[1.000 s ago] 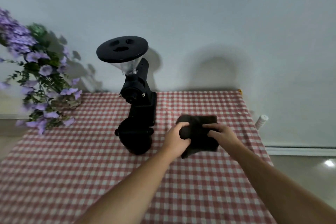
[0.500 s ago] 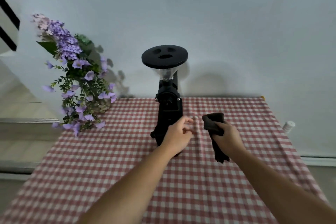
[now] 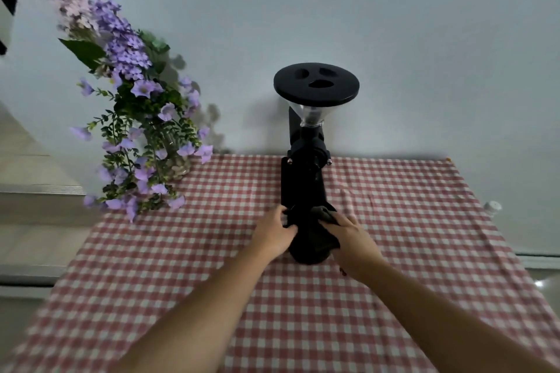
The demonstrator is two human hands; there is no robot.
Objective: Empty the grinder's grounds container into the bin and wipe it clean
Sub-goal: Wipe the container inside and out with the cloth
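Reaching to the foot of the grinder [image 3: 304,185], which stands upright toward the far edge of the checked tablecloth [image 3: 303,327], I have both hands on its dark grounds container [image 3: 309,247]. My left hand [image 3: 272,236] curls against its left flank; my right hand [image 3: 353,239], closed on the dark cloth [image 3: 325,213], presses the right. It lies directly between them, equally near.

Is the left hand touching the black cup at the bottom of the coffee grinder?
Touching. The head view shows the left hand wrapped against the grounds container, fingers on its left side, no gap.
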